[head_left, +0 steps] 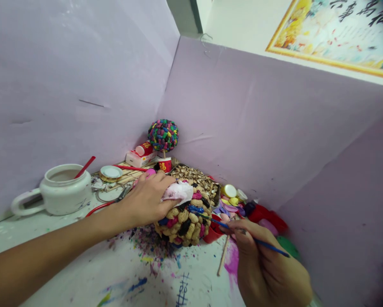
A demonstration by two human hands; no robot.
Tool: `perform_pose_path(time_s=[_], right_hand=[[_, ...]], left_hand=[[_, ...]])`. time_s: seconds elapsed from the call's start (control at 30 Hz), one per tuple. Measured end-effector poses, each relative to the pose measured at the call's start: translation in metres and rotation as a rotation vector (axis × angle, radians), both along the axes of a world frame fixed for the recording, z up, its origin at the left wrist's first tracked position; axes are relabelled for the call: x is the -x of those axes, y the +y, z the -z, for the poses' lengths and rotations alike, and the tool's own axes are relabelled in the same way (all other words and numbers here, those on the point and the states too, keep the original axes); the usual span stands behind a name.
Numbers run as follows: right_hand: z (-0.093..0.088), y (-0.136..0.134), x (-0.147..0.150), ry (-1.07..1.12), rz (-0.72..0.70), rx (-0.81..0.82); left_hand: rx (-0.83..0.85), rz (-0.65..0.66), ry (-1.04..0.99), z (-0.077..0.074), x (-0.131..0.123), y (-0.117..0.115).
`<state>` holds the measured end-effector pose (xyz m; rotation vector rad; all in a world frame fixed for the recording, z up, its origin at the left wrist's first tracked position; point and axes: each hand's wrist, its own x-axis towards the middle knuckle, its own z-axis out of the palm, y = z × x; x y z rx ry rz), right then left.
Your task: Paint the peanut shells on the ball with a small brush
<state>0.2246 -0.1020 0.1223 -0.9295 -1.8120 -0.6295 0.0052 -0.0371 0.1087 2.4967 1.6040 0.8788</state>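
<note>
A ball covered in peanuts (pixel 185 228) rests on the paint-spattered table, some of its shells coloured pink, black and blue. On its upper left lies my left hand (pixel 154 194), fingers closed over a crumpled white tissue (pixel 180 192) that is pressed against the shells. My right hand (pixel 264 260) pinches a thin blue paintbrush (pixel 271 246), whose tip touches a blue peanut near the top of the ball. Behind my right fingertips, a red cup (pixel 213 233) is partly hidden. A wooden stick (pixel 223 256) lies beside the ball.
At the left stands a white mug (pixel 66 196) with a red handle sticking out. A finished-looking multicoloured ball (pixel 163 135) stands on a stick in the corner. A tray of shells (pixel 197 177), paint jars (pixel 229 190) and balloons (pixel 269 218) are behind. Lilac walls enclose the table.
</note>
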Motion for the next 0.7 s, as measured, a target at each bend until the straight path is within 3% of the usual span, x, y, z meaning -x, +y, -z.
perform_pose_path(time_s=[0.33,0.7], right_hand=[[0.0022,-0.0060,0.0045,0.091,-0.035,0.059],[0.0056,-0.0065,0.0077,0.087,-0.055,0.027]], left_hand=[[-0.080,0.005,0.009,0.0014,-0.0008,-0.0015],[-0.059,0.019,0.001,0.0007,0.0000,-0.0009]])
